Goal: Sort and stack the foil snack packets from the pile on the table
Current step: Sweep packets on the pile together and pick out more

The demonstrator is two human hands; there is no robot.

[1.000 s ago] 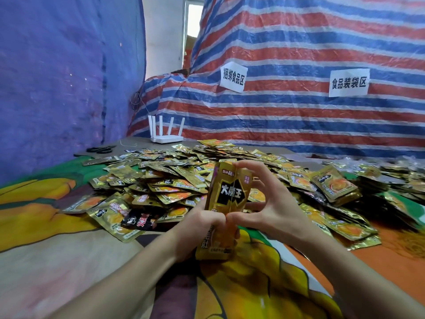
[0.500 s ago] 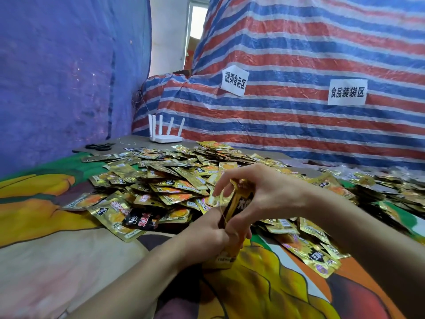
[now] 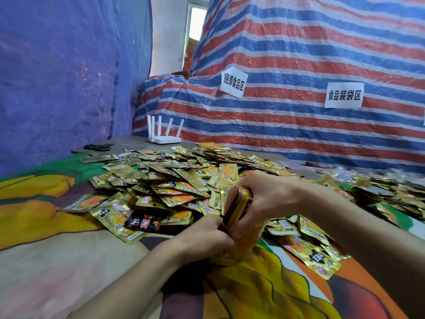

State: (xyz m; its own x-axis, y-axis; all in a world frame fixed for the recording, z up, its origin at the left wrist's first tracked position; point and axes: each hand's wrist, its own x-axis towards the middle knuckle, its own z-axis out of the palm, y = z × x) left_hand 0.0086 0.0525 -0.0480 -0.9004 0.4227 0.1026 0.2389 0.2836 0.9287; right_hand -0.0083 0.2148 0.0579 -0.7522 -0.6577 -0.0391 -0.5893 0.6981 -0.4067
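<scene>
Foil snack packets [image 3: 174, 180]: metallised gold foil, glossy, crinkled, strongly reflective. Stack of packets [image 3: 240, 203]: the same glossy foil. Black packet [image 3: 143, 223], near left: glossy film. Tabletop [image 3: 46, 261] cover: printed sheet, smooth, low sheen. Striped tarpaulin [image 3: 299, 54], far right, and blue tarpaulin [image 3: 57, 77], left: woven plastic, creased, faint sheen. Labels [image 3: 343, 95]: matt white paper. Router [image 3: 164, 139]: smooth white plastic.

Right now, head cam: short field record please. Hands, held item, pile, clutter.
left hand: grips lower end of the packet stack
right hand: fingers curled round upper end of the same stack
packet stack: gold, held upright between both hands
pile: loose gold packets behind the hands; one black packet at its near-left edge
far corner: white router, black scissors
wall: two paper signs on striped tarp
</scene>
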